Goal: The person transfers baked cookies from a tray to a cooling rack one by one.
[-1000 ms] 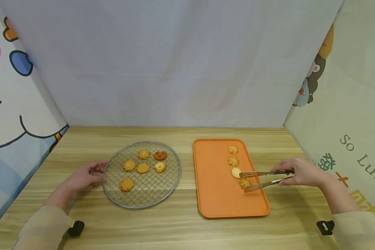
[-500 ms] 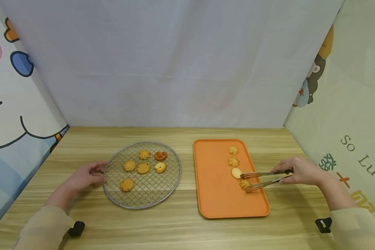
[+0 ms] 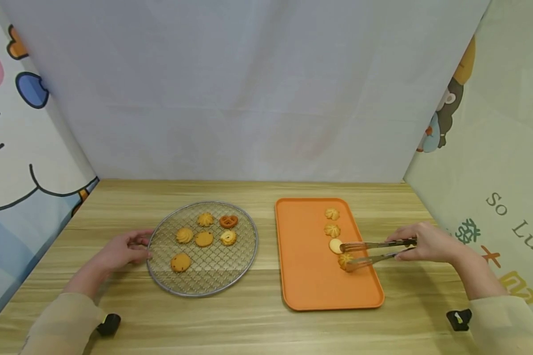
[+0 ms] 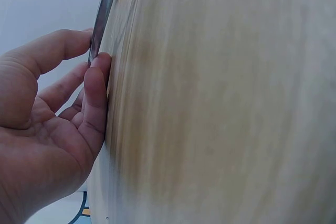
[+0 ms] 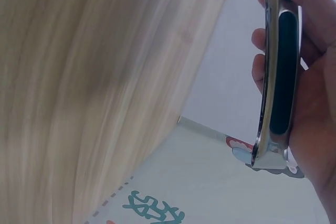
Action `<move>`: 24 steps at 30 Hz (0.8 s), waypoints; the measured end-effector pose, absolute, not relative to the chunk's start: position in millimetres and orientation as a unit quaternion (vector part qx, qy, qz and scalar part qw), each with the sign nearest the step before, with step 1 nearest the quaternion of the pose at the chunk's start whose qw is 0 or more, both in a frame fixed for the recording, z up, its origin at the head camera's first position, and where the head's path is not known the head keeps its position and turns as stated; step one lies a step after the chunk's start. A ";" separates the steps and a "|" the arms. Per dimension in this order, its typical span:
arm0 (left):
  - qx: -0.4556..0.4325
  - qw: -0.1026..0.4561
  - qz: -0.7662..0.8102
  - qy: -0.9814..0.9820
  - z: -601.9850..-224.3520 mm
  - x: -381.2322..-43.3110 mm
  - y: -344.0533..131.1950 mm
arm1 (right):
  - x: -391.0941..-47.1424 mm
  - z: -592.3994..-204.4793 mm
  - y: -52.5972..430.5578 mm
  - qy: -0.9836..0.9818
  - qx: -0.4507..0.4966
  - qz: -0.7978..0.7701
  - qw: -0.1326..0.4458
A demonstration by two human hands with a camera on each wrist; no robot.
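Observation:
My left hand point(image 3: 122, 250) pinches the rim of a round wire rack point(image 3: 213, 276) between thumb and fingers, as the left wrist view shows. On the rack lie several cookies and a pretzel point(image 3: 228, 221). My right hand point(image 3: 431, 242) grips metal tongs point(image 3: 360, 246) by their dark-inlaid handles. The tong tips reach over an orange tray point(image 3: 311, 288), spread around a flower-shaped cookie point(image 3: 344, 261); whether both tips touch it I cannot tell. The upper tip is beside a pale round cookie point(image 3: 335, 246). Two more flower-shaped cookies point(image 3: 332, 230) lie behind it.
Rack and tray stand apart on a wood-grain table point(image 3: 266, 325). A pale cloth point(image 3: 248, 98) hangs behind the table, and printed panels point(image 3: 493, 162) flank it on both sides. Black wrist devices point(image 3: 108, 325) sit by both sleeves.
The flower-shaped cookie between the tong tips has shifted slightly left and turned a little. The tongs made small movements around it. My left hand and the rack stay in place.

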State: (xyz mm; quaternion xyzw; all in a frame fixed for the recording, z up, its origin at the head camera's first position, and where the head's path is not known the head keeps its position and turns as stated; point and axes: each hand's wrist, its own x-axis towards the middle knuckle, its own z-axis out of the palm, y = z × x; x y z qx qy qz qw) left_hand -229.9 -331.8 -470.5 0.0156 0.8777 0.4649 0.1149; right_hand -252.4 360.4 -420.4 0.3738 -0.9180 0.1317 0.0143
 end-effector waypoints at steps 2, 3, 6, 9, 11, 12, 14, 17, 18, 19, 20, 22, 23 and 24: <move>0.016 0.115 0.466 0.877 -470.1 -230.1 -331.7 | -252.6 -419.6 359.1 -0.915 0.378 0.139 0.017; 0.016 0.114 0.466 0.877 -469.9 -230.2 -331.7 | -252.8 -419.3 358.6 -0.914 0.379 0.141 0.018; 0.016 0.114 0.466 0.877 -469.6 -230.2 -331.4 | -253.7 -419.1 357.2 -0.911 0.388 0.139 0.017; 0.017 0.116 0.465 0.878 -469.6 -229.9 -331.2 | -254.6 -420.2 356.2 -0.908 0.396 0.135 0.014; 0.017 0.117 0.465 0.877 -469.9 -229.5 -331.1 | -255.1 -420.9 355.7 -0.908 0.398 0.132 0.006; 0.017 0.118 0.466 0.877 -470.1 -229.3 -331.1 | -255.3 -421.2 355.5 -0.908 0.398 0.129 0.005; 0.018 0.118 0.467 0.876 -470.4 -229.3 -331.1 | -255.4 -421.1 355.2 -0.910 0.395 0.124 0.002; 0.018 0.118 0.468 0.875 -471.0 -229.6 -331.5 | -255.3 -419.9 354.5 -0.911 0.395 0.117 0.004; 0.018 0.117 0.468 0.876 -471.3 -229.8 -331.7 | -255.2 -419.1 354.0 -0.911 0.396 0.116 0.004; 0.018 0.117 0.467 0.876 -471.7 -230.1 -332.0 | -255.1 -418.2 353.5 -0.910 0.397 0.117 0.005; 0.018 0.117 0.467 0.876 -472.0 -230.3 -332.3 | -254.9 -417.7 353.1 -0.910 0.398 0.118 0.006; 0.016 0.118 0.467 0.876 -472.4 -230.6 -332.8 | -254.5 -416.7 352.2 -0.910 0.398 0.117 0.007; 0.016 0.119 0.467 0.876 -472.7 -230.7 -333.1 | -254.3 -416.5 351.7 -0.910 0.397 0.117 0.009; 0.017 0.120 0.468 0.876 -472.6 -230.7 -333.3 | -254.3 -416.4 351.4 -0.910 0.398 0.117 0.010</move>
